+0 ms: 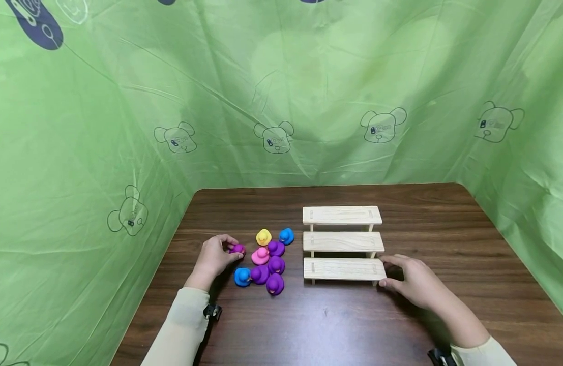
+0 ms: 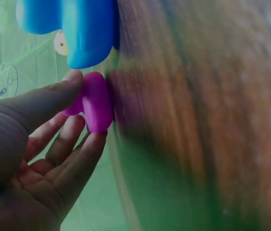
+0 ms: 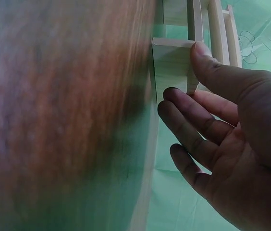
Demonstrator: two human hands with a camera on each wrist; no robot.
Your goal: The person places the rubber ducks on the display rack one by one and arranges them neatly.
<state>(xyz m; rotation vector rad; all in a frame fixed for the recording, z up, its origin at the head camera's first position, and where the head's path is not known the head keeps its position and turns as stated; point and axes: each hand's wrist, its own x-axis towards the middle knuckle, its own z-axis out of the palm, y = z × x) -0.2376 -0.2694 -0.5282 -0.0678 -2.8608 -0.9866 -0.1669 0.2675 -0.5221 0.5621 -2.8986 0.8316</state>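
Observation:
On the left of the table, my left hand (image 1: 215, 255) pinches a small purple rubber duck (image 1: 237, 249) between thumb and fingertips. The left wrist view shows that duck (image 2: 97, 102) low at the tabletop, close by a blue duck (image 2: 88, 36). A three-step pale wooden stand (image 1: 344, 269) is on the right half of the table. At the right end of its lowest step, my right hand (image 1: 411, 279) holds the board, thumb at the front corner and index finger at the back. In the right wrist view, the thumb lies on the board's edge (image 3: 194, 29), the other fingers loosely bent.
Between the left hand and the stand is a loose cluster of rubber ducks: a yellow one (image 1: 263, 237), a pink one (image 1: 260, 256), a blue one (image 1: 286, 236) and several purple ones (image 1: 275, 284). Green printed curtains (image 1: 308, 152) surround the brown wooden table (image 1: 327, 325).

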